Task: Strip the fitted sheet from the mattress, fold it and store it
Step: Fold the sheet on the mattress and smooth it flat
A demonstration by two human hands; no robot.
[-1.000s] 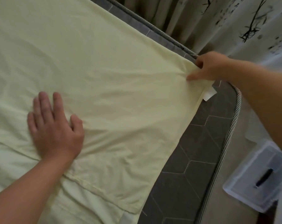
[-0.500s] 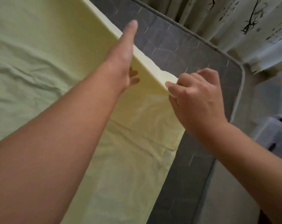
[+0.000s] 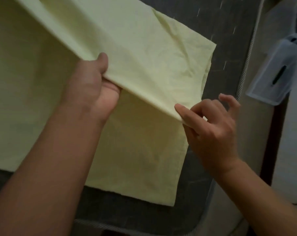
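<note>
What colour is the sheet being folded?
Pale yellow-green, plain with no pattern; the sheet shows in the head view.

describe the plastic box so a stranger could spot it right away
Find the dark grey mattress with the pale yellow sheet on it. Beyond its right edge sits a plastic storage box. It alone is translucent, with a dark bar on top.
</note>
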